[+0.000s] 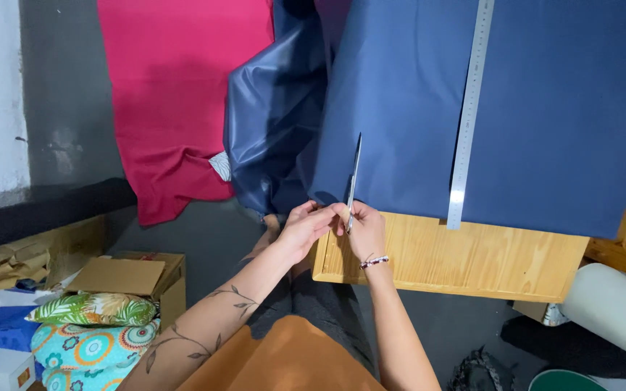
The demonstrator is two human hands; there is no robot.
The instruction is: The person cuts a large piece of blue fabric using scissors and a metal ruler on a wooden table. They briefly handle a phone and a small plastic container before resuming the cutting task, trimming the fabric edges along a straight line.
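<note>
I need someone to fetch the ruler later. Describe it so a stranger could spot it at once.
Start at the wooden table, which is draped with flat blue fabric. On that fabric lies the metal ruler, running from the far edge to just past the cloth's near edge. It is the only long, straight, silver strip there, far longer than the scissors to its left.

I counted two hands, the left hand (pixel 304 226) and the right hand (pixel 364 230), one pair of scissors (pixel 353 181), one metal ruler (pixel 470 112), one wooden table (pixel 465 257), one navy cloth (pixel 545 108), one red cloth (pixel 175 94), two patterned cushions (pixel 92 309) and one cardboard box (pixel 146 279).
</note>
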